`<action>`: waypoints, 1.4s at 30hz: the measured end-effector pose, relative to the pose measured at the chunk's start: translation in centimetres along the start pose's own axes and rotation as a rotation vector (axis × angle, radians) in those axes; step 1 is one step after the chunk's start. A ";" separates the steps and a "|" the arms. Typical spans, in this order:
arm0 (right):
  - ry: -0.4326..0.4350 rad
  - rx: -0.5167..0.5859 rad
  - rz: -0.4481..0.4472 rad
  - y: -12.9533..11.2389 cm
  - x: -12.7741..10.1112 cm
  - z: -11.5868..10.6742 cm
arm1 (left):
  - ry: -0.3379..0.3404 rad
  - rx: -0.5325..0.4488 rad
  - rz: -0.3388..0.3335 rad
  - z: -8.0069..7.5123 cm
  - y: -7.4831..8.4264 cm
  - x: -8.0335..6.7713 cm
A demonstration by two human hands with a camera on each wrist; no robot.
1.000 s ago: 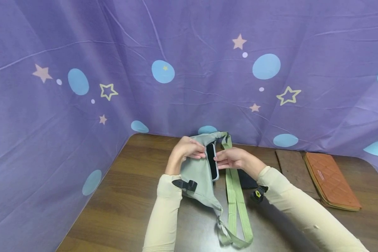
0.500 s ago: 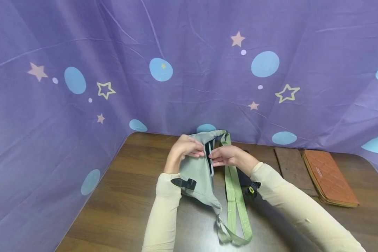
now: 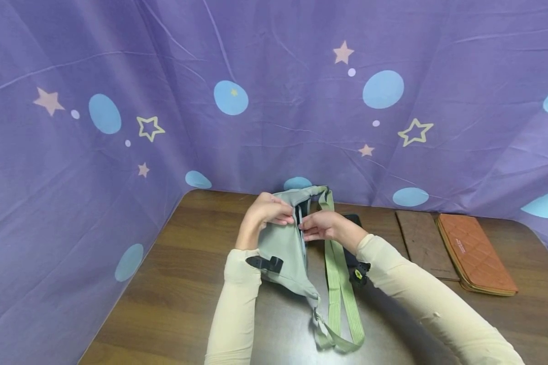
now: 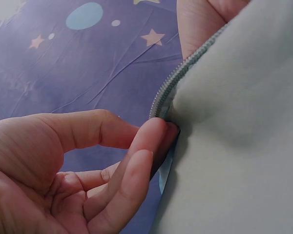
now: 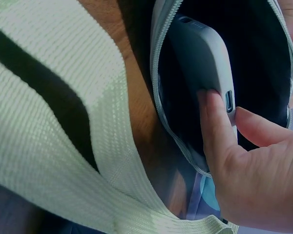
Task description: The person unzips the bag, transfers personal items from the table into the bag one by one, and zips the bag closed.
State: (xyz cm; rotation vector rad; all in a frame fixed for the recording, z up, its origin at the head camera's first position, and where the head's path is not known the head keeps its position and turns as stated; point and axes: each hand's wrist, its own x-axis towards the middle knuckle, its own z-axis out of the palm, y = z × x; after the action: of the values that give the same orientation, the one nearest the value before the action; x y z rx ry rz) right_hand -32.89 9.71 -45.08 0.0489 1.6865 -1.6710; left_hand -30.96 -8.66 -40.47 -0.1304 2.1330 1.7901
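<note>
Looking at a phone (image 5: pixel 207 61) noticeably further into the open mouth of the green bag (image 3: pixel 280 246) than a second ago, and turned almost edge-on in the head view. Still pinched in the right grip (image 3: pixel 321 225), between thumb and fingers, so mostly in but not let go, at a guess. Also clamping the bag's zip edge (image 4: pixel 171 80) with the left grip (image 3: pixel 268 209), probably handy for keeping the gap wide. Can't tell the depth inside, honestly. Not touching the flat brown case (image 3: pixel 424 243) or orange wallet (image 3: pixel 477 253) off to the right on the worktop (image 3: pixel 173 304).
</note>
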 end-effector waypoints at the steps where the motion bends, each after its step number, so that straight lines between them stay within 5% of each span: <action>1: 0.007 0.001 0.002 0.1 0.0 0.0 | 0.001 0.003 0.001 0.0 0.0 0.0; 17: 0.045 -0.015 0.036 0.6 0.0 0.0 | -0.005 0.014 -0.001 -0.3 0.0 0.0; 42: 0.070 0.009 -0.046 0.7 0.2 1.3 | -0.036 0.009 0.002 0.6 0.2 -0.1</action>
State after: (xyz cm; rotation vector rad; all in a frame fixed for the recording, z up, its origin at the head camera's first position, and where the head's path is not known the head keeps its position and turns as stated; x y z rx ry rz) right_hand -32.06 8.64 -45.59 0.0738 1.7435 -1.7298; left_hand -30.77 -8.01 -40.29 -0.0928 2.1169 1.7700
